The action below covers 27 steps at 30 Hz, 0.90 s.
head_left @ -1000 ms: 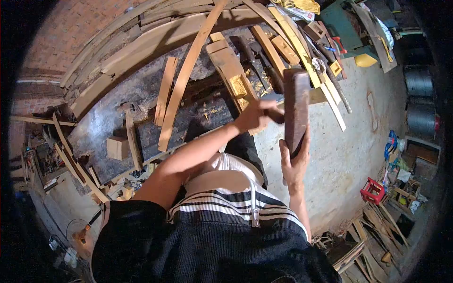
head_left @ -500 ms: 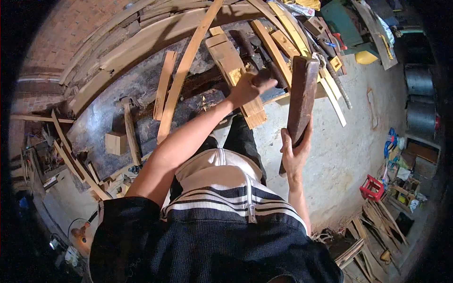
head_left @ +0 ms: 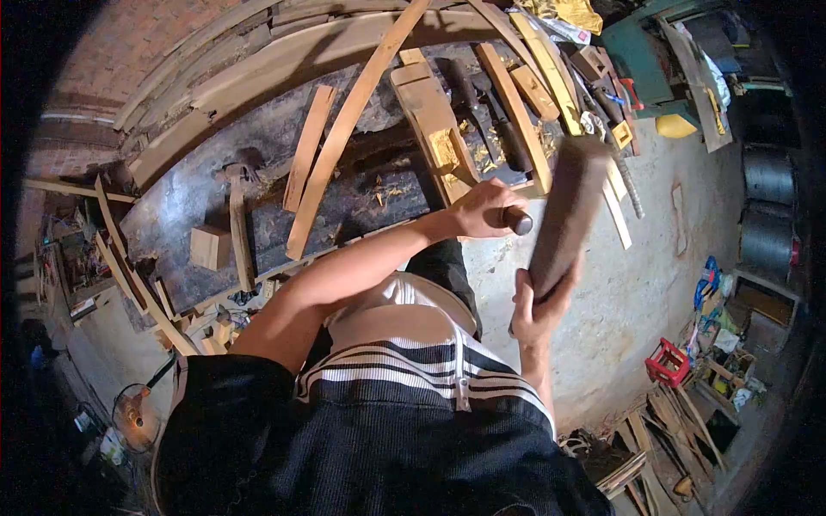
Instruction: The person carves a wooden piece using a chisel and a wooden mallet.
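My left hand [head_left: 483, 209] is closed around the dark, round-ended handle of a chisel [head_left: 517, 221]; the blade is hidden below the fist. This fist is over the near end of a thick wooden block [head_left: 419, 101], which has a hollow full of pale chips [head_left: 444, 151]. My right hand [head_left: 544, 301] grips a heavy brown wooden mallet [head_left: 568, 215] by its lower end. The mallet is raised, leaning right and blurred by motion. Its head is beside the chisel handle, apart from it.
Dark-handled tools [head_left: 508, 129] lie right of the block among shavings. Long wooden strips [head_left: 353, 129] cross the dark bench [head_left: 194, 193]. Further left are a hammer [head_left: 238, 215] and a small wooden cube [head_left: 209, 248]. A red crate [head_left: 668, 364] stands on the concrete floor [head_left: 602, 344].
My left hand has drawn the chisel back toward my body and right, uncovering the hollow in the block. The mallet has tilted further right. The view has shifted slightly.
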{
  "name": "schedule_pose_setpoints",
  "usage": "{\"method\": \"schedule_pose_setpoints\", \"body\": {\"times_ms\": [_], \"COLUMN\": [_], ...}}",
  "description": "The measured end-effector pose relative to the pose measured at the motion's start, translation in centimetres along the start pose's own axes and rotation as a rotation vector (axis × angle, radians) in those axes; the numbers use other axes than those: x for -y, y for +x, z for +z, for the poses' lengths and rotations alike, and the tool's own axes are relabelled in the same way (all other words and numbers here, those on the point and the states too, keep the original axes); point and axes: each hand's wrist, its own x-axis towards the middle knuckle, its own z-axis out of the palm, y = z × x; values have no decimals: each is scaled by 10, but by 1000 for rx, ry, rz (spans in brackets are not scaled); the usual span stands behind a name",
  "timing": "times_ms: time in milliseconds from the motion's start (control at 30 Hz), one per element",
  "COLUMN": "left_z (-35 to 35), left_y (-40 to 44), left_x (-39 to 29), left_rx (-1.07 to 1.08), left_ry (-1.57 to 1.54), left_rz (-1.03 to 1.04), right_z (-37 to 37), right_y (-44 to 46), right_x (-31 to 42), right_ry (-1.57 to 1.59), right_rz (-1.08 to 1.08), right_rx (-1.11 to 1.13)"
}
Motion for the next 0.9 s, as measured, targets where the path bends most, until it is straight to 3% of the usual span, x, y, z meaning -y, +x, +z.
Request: {"method": "schedule_pose_setpoints", "body": {"times_ms": [33,100,167,233,300,333,367,400,500,700,833,867,900], "left_z": [7,1,11,6,-7,-3,-32,-50,-64,-53,-32,-31,-25], "left_y": [-1,5,3,6,14,19,30,37,44,44,34,34,32], "left_x": [4,-5,-3,-3,-14,13,-10,-12,17,-1,-9,-16,-15], "left_rx": [-56,9,-91,-107,-157,-250,-250,-310,-489,-212,-173,-119,-93], "left_ry": [-11,-5,-18,-24,-354,-206,-169,-191,-242,-253,-314,-200,-99], "left_rz": [28,-27,33,100,-190,-120,-395,-500,-500,-545,-360,-375,-258], "right_z": [-1,9,10,7,7,5,2,1,2,1,-3,-5,-7], "right_y": [-5,-10,13,15,14,10,9,9,11,17,18,20,21], "right_x": [2,-27,14,3,4,3,2,2,1,9,4,9,11], "right_ry": [124,61,-190,-157,-148,-28,-33,24,104,147,138,145,154], "right_rz": [55,-79,35,-24,-72,77,85,150,196,240,238,236,234], "right_rx": [-37,-91,146,137,57,52,48,30,0,-29,-45,-54,-62]}}
